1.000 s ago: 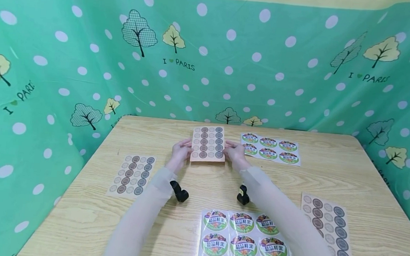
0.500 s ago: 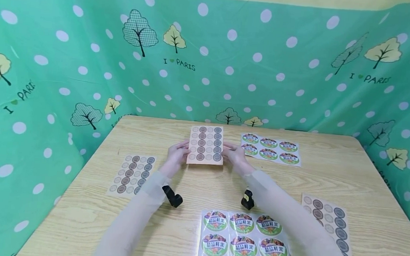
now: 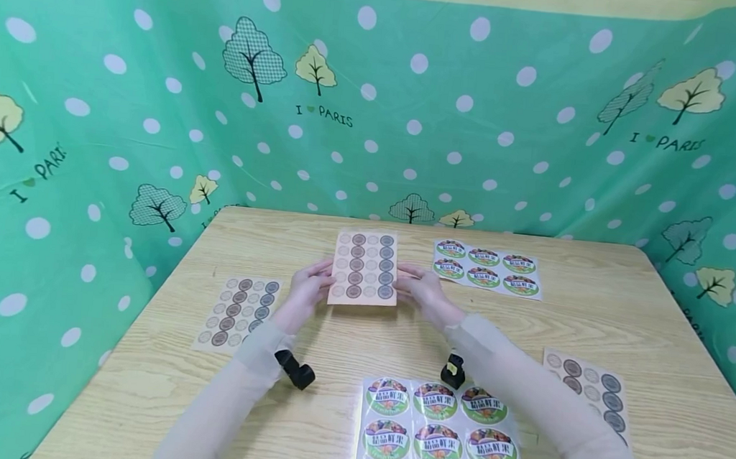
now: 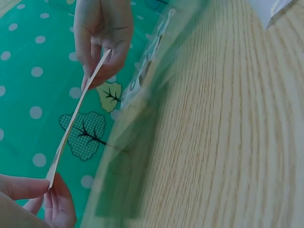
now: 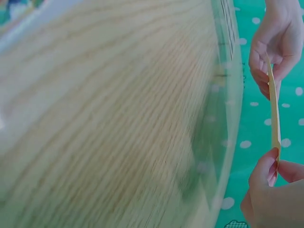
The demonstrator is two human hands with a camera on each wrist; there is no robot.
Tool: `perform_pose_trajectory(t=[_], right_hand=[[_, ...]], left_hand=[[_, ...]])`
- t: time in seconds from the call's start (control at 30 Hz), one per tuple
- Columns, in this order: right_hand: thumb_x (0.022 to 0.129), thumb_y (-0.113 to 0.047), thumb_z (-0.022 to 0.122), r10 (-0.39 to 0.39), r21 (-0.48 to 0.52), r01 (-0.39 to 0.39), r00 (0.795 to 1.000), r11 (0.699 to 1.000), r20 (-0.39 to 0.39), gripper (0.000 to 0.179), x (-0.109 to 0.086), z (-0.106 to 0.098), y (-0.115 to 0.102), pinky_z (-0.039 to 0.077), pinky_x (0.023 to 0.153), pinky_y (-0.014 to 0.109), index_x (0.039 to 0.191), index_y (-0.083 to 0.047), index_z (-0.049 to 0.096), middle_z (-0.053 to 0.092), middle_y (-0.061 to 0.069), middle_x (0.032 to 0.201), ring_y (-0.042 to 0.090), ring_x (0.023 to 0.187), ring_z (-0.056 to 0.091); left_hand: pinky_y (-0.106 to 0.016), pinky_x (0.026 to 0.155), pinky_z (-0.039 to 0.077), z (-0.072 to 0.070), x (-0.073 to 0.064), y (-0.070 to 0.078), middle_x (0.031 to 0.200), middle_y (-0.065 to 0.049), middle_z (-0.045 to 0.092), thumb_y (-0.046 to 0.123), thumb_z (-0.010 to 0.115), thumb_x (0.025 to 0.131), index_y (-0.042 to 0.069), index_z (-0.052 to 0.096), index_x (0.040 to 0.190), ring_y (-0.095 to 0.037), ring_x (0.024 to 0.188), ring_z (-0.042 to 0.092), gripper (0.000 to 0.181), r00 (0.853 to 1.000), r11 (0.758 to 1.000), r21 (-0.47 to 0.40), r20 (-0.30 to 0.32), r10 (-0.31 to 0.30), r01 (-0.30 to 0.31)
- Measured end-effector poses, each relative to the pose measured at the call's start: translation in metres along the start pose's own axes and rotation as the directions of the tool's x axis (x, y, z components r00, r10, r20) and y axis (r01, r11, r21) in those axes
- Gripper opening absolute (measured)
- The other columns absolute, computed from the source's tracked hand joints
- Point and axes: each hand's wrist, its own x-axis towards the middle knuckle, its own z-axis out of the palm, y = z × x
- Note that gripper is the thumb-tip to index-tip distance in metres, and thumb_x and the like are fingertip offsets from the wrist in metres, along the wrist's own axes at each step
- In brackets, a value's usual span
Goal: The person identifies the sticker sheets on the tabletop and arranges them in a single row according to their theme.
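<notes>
A tan sheet of round stickers (image 3: pixel 364 268), in columns of pale, brown and grey circles, is held up above the table by both hands. My left hand (image 3: pixel 307 289) pinches its left edge, and my right hand (image 3: pixel 426 294) pinches the right edge. Seen edge-on in the left wrist view, the sheet (image 4: pixel 71 123) is thin and slightly bowed, gripped between thumb and fingers at each end. The right wrist view has it edge-on too, with the right hand (image 5: pixel 273 190) near and the left hand (image 5: pixel 278 42) beyond.
Similar tan sticker sheets lie at the left (image 3: pixel 236 314) and right (image 3: pixel 589 387) of the wooden table (image 3: pixel 300 426). Glossy fruit-label sheets lie at the front (image 3: pixel 443 426) and back right (image 3: pixel 487 269). A green dotted curtain (image 3: pixel 377 115) borders the table's back and sides.
Both hands have drawn the tan sticker sheet toward the person and slightly left, and it is raised a little more. The sheets lying on the table have stayed in place.
</notes>
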Motion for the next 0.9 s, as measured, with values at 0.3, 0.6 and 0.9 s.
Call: perform_pose_trajectory(t=[0.3, 0.6, 0.9], right_hand=[[0.079, 0.007, 0.054, 0.041, -0.002, -0.041, 0.999, 0.999, -0.002, 0.046, -0.010, 0.005, 0.007, 0.048, 0.085, 0.031, 0.124, -0.003, 0.047, 0.055, 0.022, 0.112, 0.020, 0.086, 0.059], [0.079, 0.007, 0.054, 0.058, -0.007, -0.058, 0.998, 0.998, 0.023, 0.046, -0.020, 0.008, 0.013, 0.049, 0.081, 0.029, 0.123, -0.004, 0.047, 0.056, 0.022, 0.112, 0.022, 0.087, 0.061], [0.079, 0.007, 0.054, 0.056, -0.049, -0.053, 0.997, 0.997, 0.051, 0.048, -0.027, 0.015, 0.023, 0.051, 0.076, 0.029, 0.126, -0.001, 0.044, 0.058, 0.022, 0.108, 0.021, 0.082, 0.063]], left_hand=[[-0.027, 0.082, 0.047, -0.009, -0.016, 0.000, 0.118, -0.016, 0.049, -0.010, 0.049, 0.079, 0.004, 0.046, 0.126, -0.015, 0.088, 0.054, 0.049, 1.000, 0.999, 0.040, -0.017, 0.017, -0.016], [-0.024, 0.080, 0.048, -0.020, -0.029, 0.000, 0.116, -0.016, 0.048, -0.010, 0.050, 0.079, 0.003, 0.044, 0.127, -0.013, 0.087, 0.053, 0.050, 0.999, 0.997, 0.071, 0.019, 0.032, -0.033], [-0.027, 0.081, 0.048, -0.035, -0.037, -0.005, 0.104, -0.010, 0.053, -0.009, 0.052, 0.078, 0.002, 0.044, 0.126, -0.012, 0.082, 0.055, 0.050, 0.999, 0.993, 0.115, 0.022, 0.029, -0.031]])
